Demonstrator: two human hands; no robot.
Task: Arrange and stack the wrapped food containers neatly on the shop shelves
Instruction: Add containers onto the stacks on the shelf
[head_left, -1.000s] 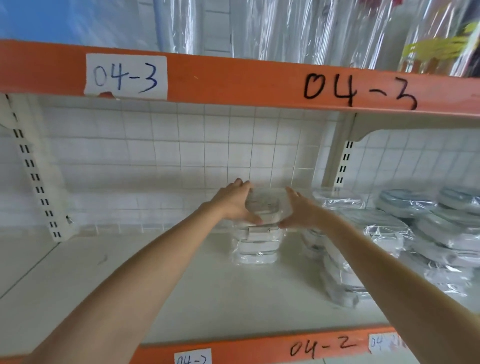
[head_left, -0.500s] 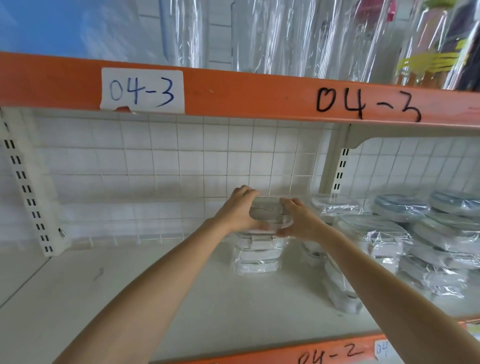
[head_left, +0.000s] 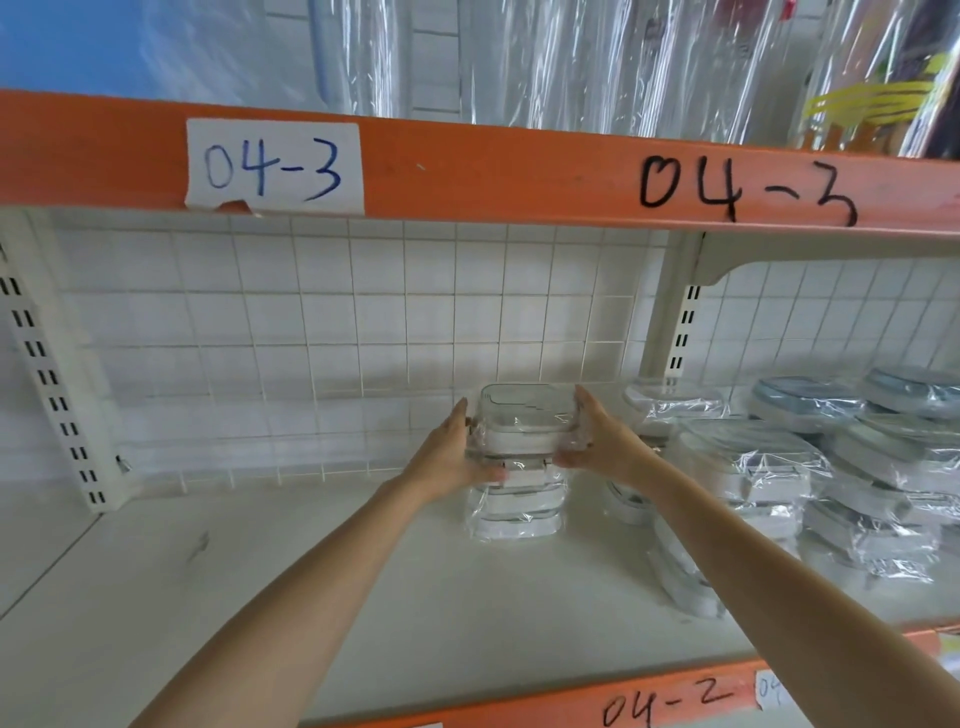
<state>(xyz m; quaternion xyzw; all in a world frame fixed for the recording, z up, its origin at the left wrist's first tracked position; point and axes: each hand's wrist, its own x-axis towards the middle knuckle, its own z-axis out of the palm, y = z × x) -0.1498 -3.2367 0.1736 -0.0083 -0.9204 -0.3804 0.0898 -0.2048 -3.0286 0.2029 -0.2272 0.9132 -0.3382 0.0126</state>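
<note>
- White shelf (head_left: 260, 597) carries a stack (head_left: 517, 506) of film-wrapped clear containers, centre.
- Left hand (head_left: 452, 449) and right hand (head_left: 605, 441) clasp the top container (head_left: 527, 423), fingers straight along its sides.
- Orange beam (head_left: 493, 176) reads "04-3"; lower beam (head_left: 675, 701) "04-2".

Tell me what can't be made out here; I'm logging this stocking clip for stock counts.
- Head view: the right forearm hides part of the leaning wrapped containers.
- The blue-lidded containers are cut off by the right edge.
- The left hand and right hand cover the top container's sides.
- Glare on wrap blurs the centre stack's count.
</note>
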